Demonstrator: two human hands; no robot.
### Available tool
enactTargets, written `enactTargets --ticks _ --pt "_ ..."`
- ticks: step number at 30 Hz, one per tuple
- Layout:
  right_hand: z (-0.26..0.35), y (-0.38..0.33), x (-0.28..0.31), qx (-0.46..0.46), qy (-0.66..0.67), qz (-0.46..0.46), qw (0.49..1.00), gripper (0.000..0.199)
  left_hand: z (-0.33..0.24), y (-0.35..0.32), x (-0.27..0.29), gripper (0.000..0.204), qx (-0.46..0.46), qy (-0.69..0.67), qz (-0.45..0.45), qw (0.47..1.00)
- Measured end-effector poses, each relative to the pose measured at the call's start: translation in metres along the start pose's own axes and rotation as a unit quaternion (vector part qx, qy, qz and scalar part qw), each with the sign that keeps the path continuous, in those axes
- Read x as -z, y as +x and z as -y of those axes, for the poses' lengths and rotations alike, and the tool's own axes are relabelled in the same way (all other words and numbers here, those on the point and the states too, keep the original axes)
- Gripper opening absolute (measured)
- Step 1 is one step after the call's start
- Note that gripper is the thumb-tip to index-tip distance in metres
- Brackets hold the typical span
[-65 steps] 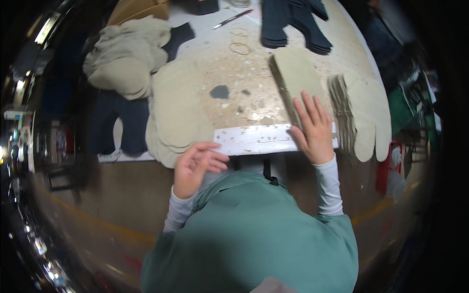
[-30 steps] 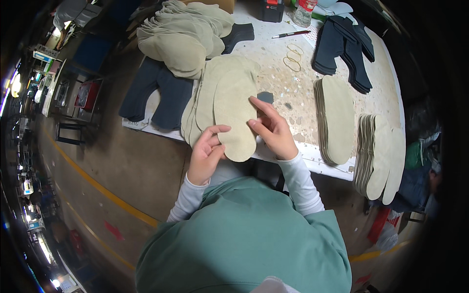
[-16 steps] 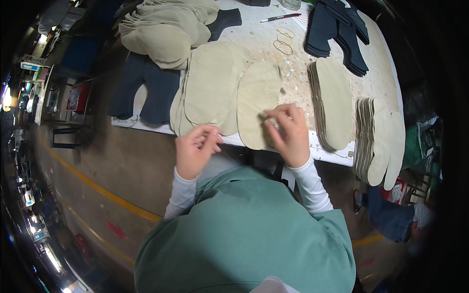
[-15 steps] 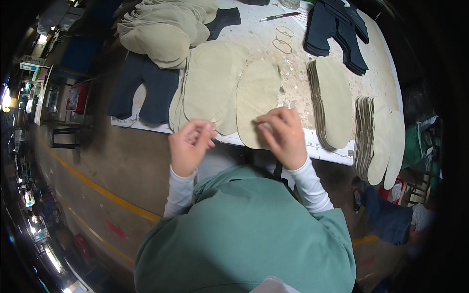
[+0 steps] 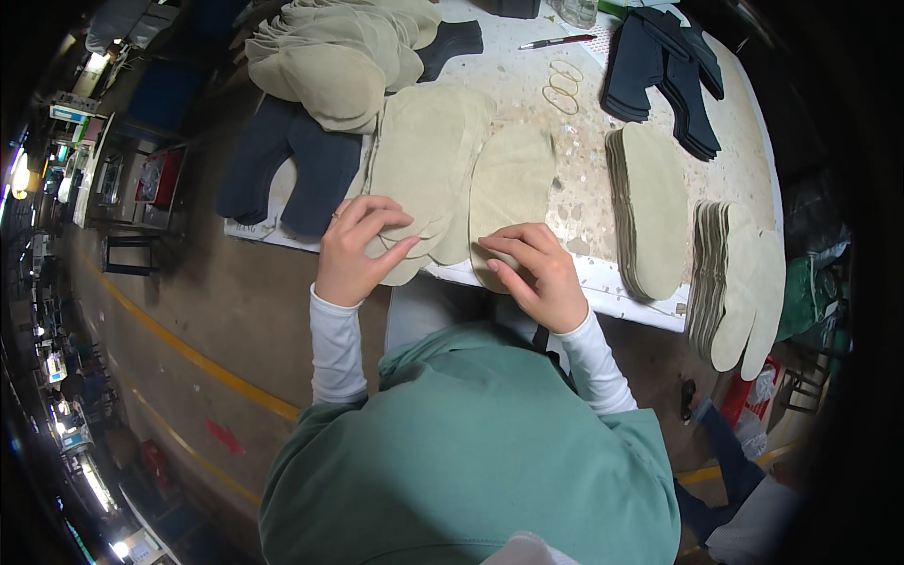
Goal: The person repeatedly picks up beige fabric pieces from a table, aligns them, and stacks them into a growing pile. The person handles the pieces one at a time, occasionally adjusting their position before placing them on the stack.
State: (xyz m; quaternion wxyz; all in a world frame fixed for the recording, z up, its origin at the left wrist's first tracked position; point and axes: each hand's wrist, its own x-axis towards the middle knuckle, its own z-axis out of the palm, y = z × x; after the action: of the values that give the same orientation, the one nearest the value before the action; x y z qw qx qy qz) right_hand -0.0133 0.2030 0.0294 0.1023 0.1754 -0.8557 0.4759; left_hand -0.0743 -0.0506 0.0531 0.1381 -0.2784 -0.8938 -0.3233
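Observation:
My left hand point(image 5: 356, 252) rests with fingers apart on the near edge of a loose pile of beige insole-shaped fabric pieces point(image 5: 419, 151). Under its fingertips the near ends of several pieces fan out. To the right lies a separate beige insole piece point(image 5: 513, 174). Over its near end is my right hand point(image 5: 541, 275), thumb and fingers spread, with fingertips at the surface; whether they press on it I cannot tell. Neat stacks of the same beige pieces stand farther right, one upright stack point(image 5: 654, 217) on the table and another stack point(image 5: 730, 282) at its right edge.
A big heap of beige pieces point(image 5: 330, 66) lies at the far left, partly over dark blue cut pieces point(image 5: 292, 160). More dark pieces point(image 5: 664, 75) are stacked at the far right. A pen point(image 5: 557, 42) and yellow rubber bands point(image 5: 563, 87) lie between. A person's leg point(image 5: 730, 452) shows at the lower right.
My left hand has moved from in front of the pile onto its near edge, its fingers spreading. The right hand stays near the separate piece. The whole view has shifted slightly.

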Motion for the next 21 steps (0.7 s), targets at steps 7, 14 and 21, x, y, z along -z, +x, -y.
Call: enactTargets --ticks 7,14,21 --pt "0.005 0.010 0.008 -0.055 0.054 -0.012 0.997 0.029 -0.005 0.004 0.006 0.014 -0.010 -0.059 -0.025 0.998" --pt "0.010 0.024 -0.004 -0.191 0.267 -0.018 0.944 0.049 -0.060 -0.018 -0.024 0.013 -0.053 -0.197 0.085 0.975" --pt "-0.011 0.005 0.020 -0.079 0.095 -0.074 0.990 0.049 -0.054 -0.043 -0.034 0.014 0.254 -0.316 0.198 0.893"
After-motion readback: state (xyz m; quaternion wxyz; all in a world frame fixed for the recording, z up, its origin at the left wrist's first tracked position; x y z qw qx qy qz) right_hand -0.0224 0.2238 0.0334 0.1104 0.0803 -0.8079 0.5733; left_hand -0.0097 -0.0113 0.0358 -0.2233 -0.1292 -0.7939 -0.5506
